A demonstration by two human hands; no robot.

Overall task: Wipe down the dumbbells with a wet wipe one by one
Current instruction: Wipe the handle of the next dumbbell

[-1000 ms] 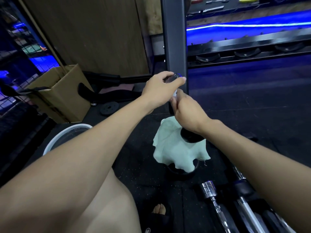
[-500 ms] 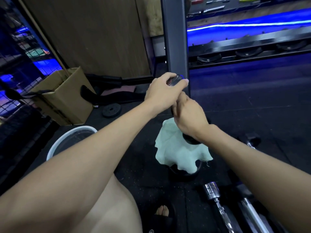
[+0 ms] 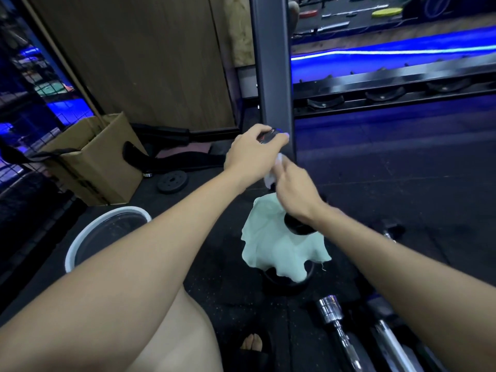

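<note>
Dark speckled gym floor (image 3: pixel 402 183) fills my view, with blue strip light (image 3: pixel 389 53) glowing along the back wall and a grey steel post (image 3: pixel 272 76) rising in the middle. A rack rail (image 3: pixel 389 87) with empty saddles runs off to the right of the post.

I see the dumbbell (image 3: pixel 298 226) stood on end on the floor just in front of the post. My left hand (image 3: pixel 255 154) is curled over its upper end, fingers wrapped round the dark top. My right hand (image 3: pixel 295 189) sits just below, clamped round the handle with a pale wipe (image 3: pixel 272 175) bunched between fingers and bar; the hand is blurred, so I can only say it seems to pinch the wipe against the handle. A light green cloth (image 3: pixel 279 251) is draped over the dumbbell's lower part, covering most of the bottom plate, whose black edge shows beneath.

Left of that stands a white-rimmed bucket (image 3: pixel 80 245), and beyond it an open cardboard box (image 3: pixel 102 162) with a small black weight plate (image 3: pixel 171 181) lying beside it. At bottom right, chrome bars (image 3: pixel 338 326) lie on the floor near my right forearm. My bare knee (image 3: pixel 174 331) and toes (image 3: pixel 251 342) show at the lower edge.
</note>
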